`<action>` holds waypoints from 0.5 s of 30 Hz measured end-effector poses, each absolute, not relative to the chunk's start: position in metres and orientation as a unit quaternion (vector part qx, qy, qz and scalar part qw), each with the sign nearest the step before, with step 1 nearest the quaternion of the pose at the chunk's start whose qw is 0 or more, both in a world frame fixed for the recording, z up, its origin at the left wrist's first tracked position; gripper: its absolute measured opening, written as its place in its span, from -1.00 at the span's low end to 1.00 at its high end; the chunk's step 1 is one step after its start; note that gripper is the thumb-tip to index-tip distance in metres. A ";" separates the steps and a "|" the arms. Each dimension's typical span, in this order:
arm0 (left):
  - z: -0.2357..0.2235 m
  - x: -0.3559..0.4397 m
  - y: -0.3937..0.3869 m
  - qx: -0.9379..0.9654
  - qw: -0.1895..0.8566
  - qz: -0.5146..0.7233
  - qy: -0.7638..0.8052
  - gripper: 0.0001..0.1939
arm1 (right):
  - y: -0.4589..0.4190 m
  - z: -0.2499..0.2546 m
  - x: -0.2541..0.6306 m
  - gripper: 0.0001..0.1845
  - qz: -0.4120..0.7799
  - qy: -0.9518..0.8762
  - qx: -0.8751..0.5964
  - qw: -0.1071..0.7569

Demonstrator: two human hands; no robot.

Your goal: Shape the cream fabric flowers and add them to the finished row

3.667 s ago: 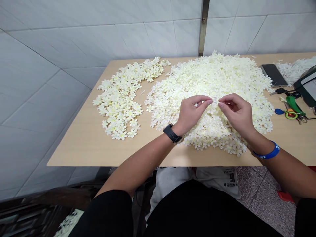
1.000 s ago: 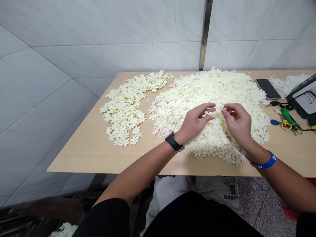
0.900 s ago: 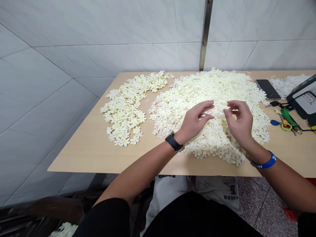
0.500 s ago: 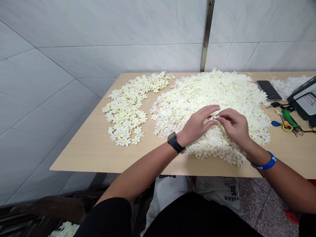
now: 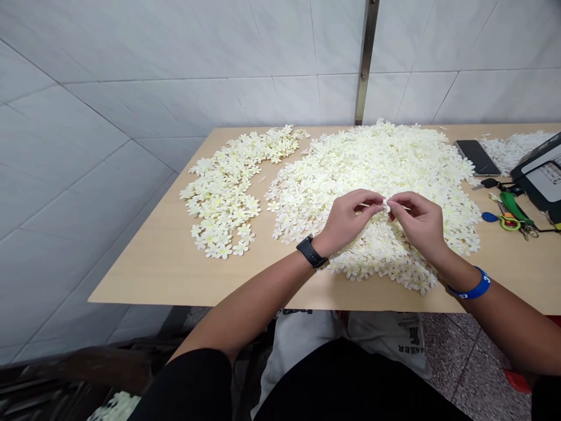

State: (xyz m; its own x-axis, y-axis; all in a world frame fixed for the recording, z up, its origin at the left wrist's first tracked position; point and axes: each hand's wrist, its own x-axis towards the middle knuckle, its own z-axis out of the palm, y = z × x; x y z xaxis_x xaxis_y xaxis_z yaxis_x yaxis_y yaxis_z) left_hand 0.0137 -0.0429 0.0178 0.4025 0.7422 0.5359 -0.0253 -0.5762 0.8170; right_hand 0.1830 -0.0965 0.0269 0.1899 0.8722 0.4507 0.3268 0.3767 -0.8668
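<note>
Above a big heap of pale artificial flowers (image 5: 394, 158), my two hands meet at the fingertips. Between them is one small white artificial flower (image 5: 386, 206), seen edge-on and partly covered by fingers. My left hand (image 5: 353, 219), with a black watch on its wrist, pinches it from the left. From the right, my right hand (image 5: 416, 221), with a blue wristband on its wrist, pinches it too. A smaller curved pile of yellow-centred flowers (image 5: 223, 196) lies on the left of the table (image 5: 153, 269).
At the right lie a phone (image 5: 477, 158), a bunch of keys with a green tool (image 5: 511, 207), a dark box with a white label (image 5: 543, 175) and a pile of small white pieces (image 5: 517, 147). Tiled wall (image 5: 175, 105) borders the table behind and at left.
My left fingers have closed from a looser, opened pose into a pinch, and the white flower now shows between both hands. The piles look the same.
</note>
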 end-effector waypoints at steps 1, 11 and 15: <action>0.018 0.014 -0.043 0.738 0.384 0.496 0.251 -0.92 | -0.097 0.027 0.183 -0.89 0.241 -0.605 -0.494 0.577; 0.018 0.010 -0.042 0.764 0.285 0.519 0.257 -0.93 | -0.096 0.025 0.184 -0.99 0.263 -0.620 -0.458 0.580; 0.018 0.009 -0.042 0.772 0.267 0.517 0.256 -0.91 | -0.095 0.024 0.185 -0.96 0.268 -0.618 -0.458 0.580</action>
State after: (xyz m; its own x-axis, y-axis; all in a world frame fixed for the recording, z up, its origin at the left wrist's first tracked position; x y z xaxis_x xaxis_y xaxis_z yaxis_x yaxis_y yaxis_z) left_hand 0.0090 -0.0416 0.0180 0.3335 0.6717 0.6615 0.1190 -0.7260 0.6773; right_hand 0.1854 -0.0953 0.0238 0.0935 0.8771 0.4712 0.2550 0.4364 -0.8629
